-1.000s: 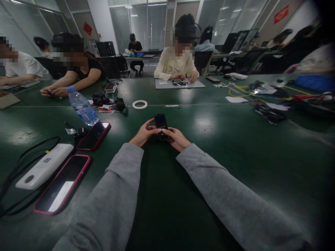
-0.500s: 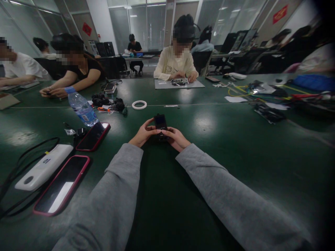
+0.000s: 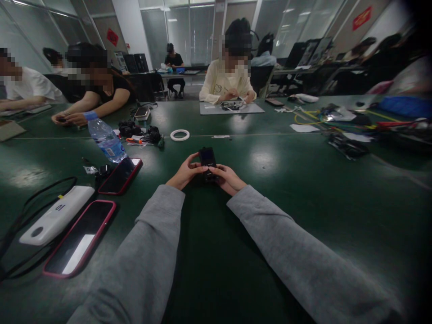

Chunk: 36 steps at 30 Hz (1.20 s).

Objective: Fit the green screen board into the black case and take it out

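From the head camera, two bare hands in grey sleeves reach forward over a dark green counter (image 3: pixel 303 193) and meet around a small black handheld device with a dark screen (image 3: pixel 207 157). The left grip (image 3: pixel 185 173) is closed around its left edge and the right grip (image 3: pixel 228 178) around its lower right edge; both thumbs lie on its front, below the screen, their tips nearly together. The device tilts slightly, screen towards the wearer; whether its lower end touches the counter cannot be told. It looks light, stiff and smooth, so it could slip a little, and the screen is probably its fragile part; the side edges seem the best place to hold. Beyond the left grip lies a white ring, perhaps a tape roll (image 3: pixel 180 131). Further left of that grip are a water bottle (image 3: pixel 106 137), a red-cased phone (image 3: pixel 119 177), and, nearer the wearer, a white power bank (image 3: pixel 60 213) beside a pink-cased phone (image 3: pixel 81 238). Well beyond both grips, a co-worker in pale yellow (image 3: pixel 212 83) works at a grey board (image 3: pixel 253 109).
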Tool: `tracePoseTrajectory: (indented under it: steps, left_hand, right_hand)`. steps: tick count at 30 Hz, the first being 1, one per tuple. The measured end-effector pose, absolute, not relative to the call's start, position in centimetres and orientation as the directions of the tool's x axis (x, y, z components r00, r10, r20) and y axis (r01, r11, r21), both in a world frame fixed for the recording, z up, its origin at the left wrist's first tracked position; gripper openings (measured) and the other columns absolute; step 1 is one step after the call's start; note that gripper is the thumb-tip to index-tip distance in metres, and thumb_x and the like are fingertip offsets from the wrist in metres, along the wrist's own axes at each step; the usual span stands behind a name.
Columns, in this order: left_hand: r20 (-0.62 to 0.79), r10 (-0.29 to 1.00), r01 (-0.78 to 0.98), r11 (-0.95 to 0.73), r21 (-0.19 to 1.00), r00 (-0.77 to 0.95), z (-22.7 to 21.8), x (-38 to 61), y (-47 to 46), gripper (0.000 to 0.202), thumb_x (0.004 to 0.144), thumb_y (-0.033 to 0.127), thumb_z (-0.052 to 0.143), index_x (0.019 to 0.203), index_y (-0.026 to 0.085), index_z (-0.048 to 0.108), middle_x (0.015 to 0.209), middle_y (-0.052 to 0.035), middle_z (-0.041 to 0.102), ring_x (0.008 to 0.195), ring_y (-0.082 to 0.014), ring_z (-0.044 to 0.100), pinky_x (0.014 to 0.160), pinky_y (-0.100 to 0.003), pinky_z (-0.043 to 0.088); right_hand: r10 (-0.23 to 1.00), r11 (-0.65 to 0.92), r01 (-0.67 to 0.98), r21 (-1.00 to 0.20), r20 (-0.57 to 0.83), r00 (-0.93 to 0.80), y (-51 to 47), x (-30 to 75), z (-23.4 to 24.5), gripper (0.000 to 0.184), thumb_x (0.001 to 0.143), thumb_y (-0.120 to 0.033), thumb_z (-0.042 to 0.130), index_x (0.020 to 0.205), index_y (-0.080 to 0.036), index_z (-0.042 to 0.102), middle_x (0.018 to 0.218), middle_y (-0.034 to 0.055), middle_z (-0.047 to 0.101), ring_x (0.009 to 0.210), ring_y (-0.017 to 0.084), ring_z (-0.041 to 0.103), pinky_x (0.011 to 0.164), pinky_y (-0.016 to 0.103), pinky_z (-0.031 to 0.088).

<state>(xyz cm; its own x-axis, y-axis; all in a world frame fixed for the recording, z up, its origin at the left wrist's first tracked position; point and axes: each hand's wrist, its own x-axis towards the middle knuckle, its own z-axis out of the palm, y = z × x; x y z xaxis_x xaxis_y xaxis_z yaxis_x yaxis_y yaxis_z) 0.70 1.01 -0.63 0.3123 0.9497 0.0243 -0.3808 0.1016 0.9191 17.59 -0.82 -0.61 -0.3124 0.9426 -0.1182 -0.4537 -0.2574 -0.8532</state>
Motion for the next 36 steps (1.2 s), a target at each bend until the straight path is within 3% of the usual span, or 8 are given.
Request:
tracePoseTrajectory:
  steps: [5, 12, 16, 20, 24, 27, 30, 36]
  left_hand:
    - [0.025, 0.950, -0.379, 0.101, 0.920, 0.312, -0.6, 0.7, 0.9, 0.078, 0.059, 0.018, 0.079, 0.128, 0.020, 0.042, 0.083, -0.0015, 0.063, 0.079, -0.0148, 0.061, 0.084, -0.034, 0.042]
    - [0.009, 0.959, -0.418, 0.116, 0.901, 0.285, -0.5, 0.9, 1.0, 0.064, 0.065, 0.022, 0.076, 0.122, 0.017, 0.048, 0.099, -0.0072, 0.063, 0.088, -0.0157, 0.060, 0.086, -0.033, 0.042]
    - [-0.013, 0.960, -0.459, 0.146, 0.876, 0.281, -0.6, 1.4, 1.1, 0.044, 0.075, 0.043, 0.066, 0.109, 0.015, 0.058, 0.097, -0.0075, 0.065, 0.085, -0.0156, 0.060, 0.080, -0.030, 0.044]
    - [-0.082, 0.924, -0.495, 0.273, 0.825, 0.373, 0.2, 2.7, 0.4, 0.060, 0.079, 0.065, 0.045, 0.105, 0.015, 0.062, 0.100, -0.0102, 0.066, 0.095, -0.0208, 0.059, 0.084, -0.032, 0.044]
    - [-0.102, 0.935, -0.578, 0.292, 0.762, 0.339, 0.7, 4.0, -0.5, 0.069, 0.079, 0.071, 0.033, 0.107, 0.015, 0.061, 0.104, -0.0105, 0.066, 0.103, -0.0226, 0.058, 0.089, -0.035, 0.044]
    - [-0.125, 0.950, -0.605, 0.281, 0.745, 0.287, 0.4, 4.3, -0.6, 0.064, 0.081, 0.068, 0.034, 0.106, 0.016, 0.062, 0.104, -0.0100, 0.066, 0.104, -0.0224, 0.058, 0.090, -0.035, 0.044]
    - [-0.131, 0.948, -0.610, 0.288, 0.738, 0.290, -0.1, 4.1, -0.6, 0.062, 0.083, 0.066, 0.035, 0.102, 0.014, 0.063, 0.102, -0.0103, 0.067, 0.102, -0.0223, 0.059, 0.088, -0.034, 0.045]
    - [-0.184, 0.955, -0.588, 0.290, 0.755, 0.234, 0.0, 3.4, -0.8, 0.066, 0.079, 0.069, 0.039, 0.103, 0.013, 0.064, 0.092, -0.0115, 0.068, 0.094, -0.0223, 0.062, 0.082, -0.033, 0.048]
  right_hand:
    - [0.943, -0.234, -0.448, -0.863, -0.090, -0.320, -0.8, 17.6, -0.7, 0.045, 0.059, -0.030, 0.082, 0.092, -0.013, 0.057, 0.089, 0.0042, 0.061, 0.080, 0.013, 0.059, 0.072, 0.024, 0.049]
    - [0.945, -0.214, -0.442, -0.871, -0.070, -0.321, -0.6, 17.5, -0.8, 0.046, 0.061, -0.034, 0.081, 0.094, -0.013, 0.058, 0.095, 0.0071, 0.062, 0.087, 0.016, 0.060, 0.076, 0.027, 0.051]
    - [0.940, -0.237, -0.441, -0.865, -0.091, -0.328, -0.6, 17.4, -0.7, 0.044, 0.062, -0.039, 0.080, 0.091, -0.014, 0.059, 0.091, 0.0067, 0.062, 0.083, 0.016, 0.060, 0.068, 0.024, 0.051]
    - [0.946, -0.235, -0.425, -0.874, -0.105, -0.307, -0.7, 17.2, -0.5, 0.044, 0.062, -0.040, 0.080, 0.089, -0.014, 0.058, 0.088, 0.0050, 0.061, 0.076, 0.012, 0.058, 0.063, 0.020, 0.048]
    - [0.973, -0.170, -0.415, -0.894, -0.086, -0.213, -0.9, 16.6, -0.8, 0.052, 0.061, -0.043, 0.079, 0.097, -0.015, 0.054, 0.096, 0.0044, 0.059, 0.082, 0.011, 0.056, 0.067, 0.020, 0.047]
    - [1.000, -0.017, -0.298, -0.954, -0.011, -0.023, -1.2, 15.6, -1.5, 0.057, 0.066, -0.051, 0.073, 0.105, -0.018, 0.048, 0.102, 0.0047, 0.056, 0.092, 0.013, 0.055, 0.077, 0.024, 0.047]
    - [0.981, 0.184, -0.057, -0.981, 0.179, 0.077, -1.8, 14.6, -2.0, 0.052, 0.074, -0.054, 0.063, 0.107, -0.018, 0.043, 0.105, 0.0057, 0.054, 0.096, 0.014, 0.053, 0.085, 0.028, 0.045]
    - [0.851, 0.424, 0.344, -0.838, 0.498, 0.168, -3.1, 14.4, -1.8, 0.055, 0.082, -0.044, 0.056, 0.124, -0.017, 0.034, 0.109, 0.0106, 0.047, 0.097, 0.018, 0.049, 0.090, 0.036, 0.042]
